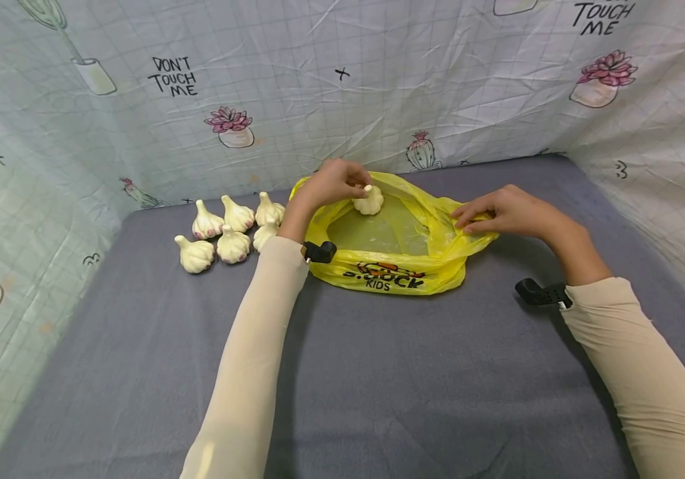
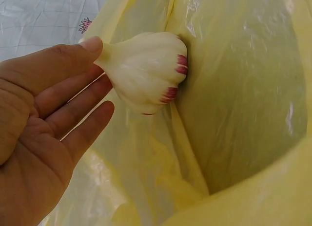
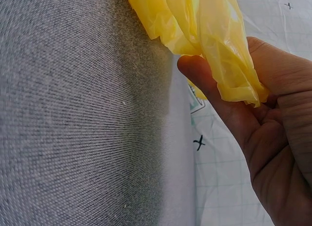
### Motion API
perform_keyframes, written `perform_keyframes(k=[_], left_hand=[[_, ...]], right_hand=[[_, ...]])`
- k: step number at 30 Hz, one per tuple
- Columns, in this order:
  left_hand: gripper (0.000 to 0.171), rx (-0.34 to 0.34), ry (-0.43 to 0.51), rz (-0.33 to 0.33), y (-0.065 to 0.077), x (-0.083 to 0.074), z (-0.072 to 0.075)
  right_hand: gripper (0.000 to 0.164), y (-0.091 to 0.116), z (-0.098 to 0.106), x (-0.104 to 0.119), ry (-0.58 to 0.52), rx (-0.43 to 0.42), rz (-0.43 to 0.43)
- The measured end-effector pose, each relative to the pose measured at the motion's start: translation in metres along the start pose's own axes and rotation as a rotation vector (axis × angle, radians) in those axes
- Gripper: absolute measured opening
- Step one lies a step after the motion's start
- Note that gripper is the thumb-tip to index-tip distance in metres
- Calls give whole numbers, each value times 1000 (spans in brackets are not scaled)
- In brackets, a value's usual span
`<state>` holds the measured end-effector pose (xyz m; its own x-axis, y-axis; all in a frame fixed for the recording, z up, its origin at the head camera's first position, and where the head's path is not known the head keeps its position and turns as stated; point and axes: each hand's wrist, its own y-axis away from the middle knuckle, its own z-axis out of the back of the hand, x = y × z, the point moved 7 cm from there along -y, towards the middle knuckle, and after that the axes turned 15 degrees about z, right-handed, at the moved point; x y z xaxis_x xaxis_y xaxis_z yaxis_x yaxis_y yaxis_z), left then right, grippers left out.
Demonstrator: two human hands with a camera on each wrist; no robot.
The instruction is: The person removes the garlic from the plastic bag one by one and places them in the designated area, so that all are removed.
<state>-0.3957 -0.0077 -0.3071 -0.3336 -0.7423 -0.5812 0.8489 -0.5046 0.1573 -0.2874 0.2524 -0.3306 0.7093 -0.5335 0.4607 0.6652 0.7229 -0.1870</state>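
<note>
A garlic bulb (image 1: 369,201), pale cream with purple-red marks at its base, hangs over the mouth of a yellow plastic bag (image 1: 390,269). My left hand (image 1: 337,183) pinches the bulb's stem between thumb and fingers; the left wrist view shows the bulb (image 2: 146,72) right beside the bag's inner wall (image 2: 234,89). On the bag's right side my right hand (image 1: 506,211) grips the rim, and in the right wrist view the crumpled yellow plastic (image 3: 224,50) lies between thumb and fingers. The bag's mouth is spread wide, with its greenish-yellow inside showing.
Several more garlic bulbs (image 1: 233,245) stand in two rows left of the bag, one partly behind the left forearm. All lie on a grey cloth-covered table (image 1: 414,372). A patterned white curtain (image 1: 294,86) hangs behind and at both sides.
</note>
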Motion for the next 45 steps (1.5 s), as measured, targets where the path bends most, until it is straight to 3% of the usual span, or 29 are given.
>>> perform_keyframes(k=[8, 16, 28, 38, 45], left_hand=[[20, 59, 78, -13, -3, -1, -8], [30, 67, 10, -34, -1, -5, -11], [28, 32, -30, -84, 7, -8, -9], [27, 9, -78, -108, 35, -10, 6], [27, -14, -64, -117, 62, -1, 18]], right_hand=[[15, 1, 0, 3, -5, -2, 21], [15, 0, 2, 3, 11, -9, 12], [15, -1, 3, 5, 24, -18, 43], [15, -1, 1, 3, 17, -6, 23], [15, 0, 0, 3, 16, -11, 9]])
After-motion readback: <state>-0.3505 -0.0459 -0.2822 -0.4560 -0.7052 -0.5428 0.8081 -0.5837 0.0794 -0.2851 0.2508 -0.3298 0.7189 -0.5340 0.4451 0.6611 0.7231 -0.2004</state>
